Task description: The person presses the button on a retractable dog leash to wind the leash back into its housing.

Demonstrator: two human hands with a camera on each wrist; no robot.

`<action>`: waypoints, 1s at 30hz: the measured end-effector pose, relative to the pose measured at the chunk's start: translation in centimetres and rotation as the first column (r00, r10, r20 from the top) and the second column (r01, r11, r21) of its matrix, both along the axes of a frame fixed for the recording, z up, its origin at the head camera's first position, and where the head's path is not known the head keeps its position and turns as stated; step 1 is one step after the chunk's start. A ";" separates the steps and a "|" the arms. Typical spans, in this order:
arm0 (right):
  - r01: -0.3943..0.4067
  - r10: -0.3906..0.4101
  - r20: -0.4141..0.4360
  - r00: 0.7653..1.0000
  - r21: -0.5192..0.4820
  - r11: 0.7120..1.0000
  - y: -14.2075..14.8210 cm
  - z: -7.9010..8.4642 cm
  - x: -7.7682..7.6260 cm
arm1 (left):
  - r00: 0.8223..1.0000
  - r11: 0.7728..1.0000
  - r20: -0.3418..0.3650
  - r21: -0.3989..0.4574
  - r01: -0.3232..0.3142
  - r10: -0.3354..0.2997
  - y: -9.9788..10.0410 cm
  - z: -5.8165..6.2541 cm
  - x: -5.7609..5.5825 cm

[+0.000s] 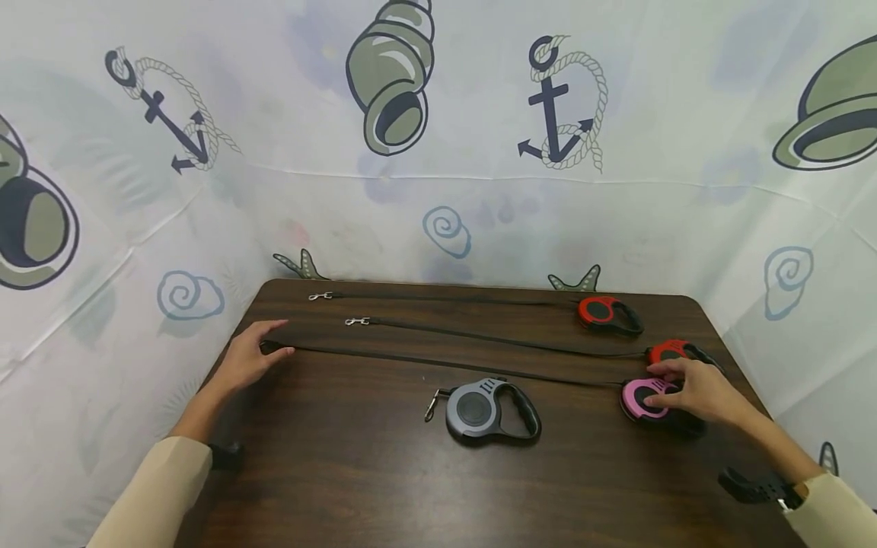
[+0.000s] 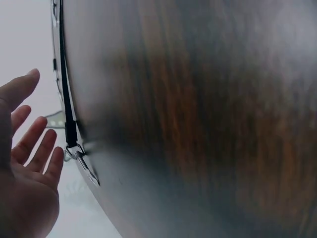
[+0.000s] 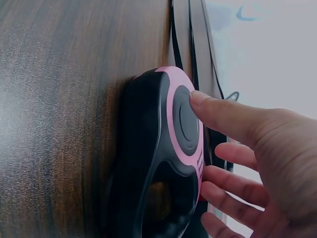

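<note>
A retractable dog leash with a pink and black case (image 1: pixel 637 401) lies at the table's right. My right hand (image 1: pixel 702 390) is over it, its fingers relaxed. In the right wrist view the thumb (image 3: pixel 218 114) lies at the black disc on the pink leash case (image 3: pixel 174 82). The other fingers spread beside it. This leash's black strap (image 1: pixel 438 361) stretches left across the table, ending in a metal clip (image 2: pixel 81 163). Beside that clip end my left hand (image 1: pixel 245 356) hovers with thumb and fingers spread, nothing between them.
Two red retractable leashes, one at the back (image 1: pixel 597 310) and one nearer (image 1: pixel 664 351), have straps stretched leftward with metal clips. A grey retractable leash (image 1: pixel 473 411) lies mid-table, its strap wound in and its clip (image 1: pixel 432 406) at its left. A patterned curtain (image 1: pixel 479 190) surrounds the brown table (image 1: pixel 384 487).
</note>
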State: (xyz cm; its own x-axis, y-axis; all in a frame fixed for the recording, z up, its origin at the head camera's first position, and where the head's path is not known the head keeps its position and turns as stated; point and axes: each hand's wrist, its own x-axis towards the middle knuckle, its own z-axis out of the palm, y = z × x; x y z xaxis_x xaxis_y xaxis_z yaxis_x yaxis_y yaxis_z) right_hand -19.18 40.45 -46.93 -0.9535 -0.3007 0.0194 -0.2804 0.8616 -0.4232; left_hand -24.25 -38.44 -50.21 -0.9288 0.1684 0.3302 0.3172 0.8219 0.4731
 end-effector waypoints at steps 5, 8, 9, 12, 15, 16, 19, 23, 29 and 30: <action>-0.002 0.002 -0.020 1.000 0.012 1.000 0.1 -0.4 0.1 | 0.999 0.999 0.037 -0.043 -0.003 0.005 -0.9 -0.5 -0.1; -0.007 0.008 -0.035 0.999 0.020 1.000 -0.1 -0.5 0.3 | 0.999 0.998 0.047 -0.057 -0.012 0.014 -1.4 -0.8 -0.1; -0.008 0.009 -0.036 0.999 0.022 1.000 -0.2 -0.6 0.3 | 0.999 0.998 0.050 -0.058 -0.015 0.018 -1.6 -0.9 -0.1; -0.010 0.011 -0.033 0.999 0.024 1.000 -0.2 -0.5 0.4 | 0.998 0.998 0.064 -0.055 -0.022 0.026 -1.9 -1.1 0.0; -0.010 0.011 -0.026 1.000 0.033 0.999 -0.2 -0.5 0.4 | 0.997 0.999 0.076 -0.045 -0.029 0.032 -2.1 -1.1 0.0; -0.010 0.011 -0.025 1.000 0.035 0.999 -0.3 -0.4 0.5 | 0.997 0.999 0.076 -0.041 -0.028 0.031 -2.2 -1.1 0.1; -0.007 0.008 -0.026 1.000 0.046 0.999 -0.3 -0.4 0.7 | 0.998 0.999 0.057 -0.035 -0.027 0.029 -2.3 -1.1 0.2; -0.001 0.003 -0.021 1.000 0.050 0.999 -0.4 -0.4 0.8 | 1.000 0.999 -0.001 -0.044 -0.022 0.022 -2.7 -1.3 0.4; 0.012 -0.011 -0.008 1.000 0.050 0.999 -0.6 -0.6 1.0 | 0.999 0.998 -0.033 -0.062 -0.019 0.017 -3.2 -1.5 0.5; 0.015 -0.014 -0.005 1.000 0.051 0.999 -0.6 -0.6 1.1 | 0.999 0.998 -0.029 -0.060 -0.019 0.017 -3.2 -1.5 0.5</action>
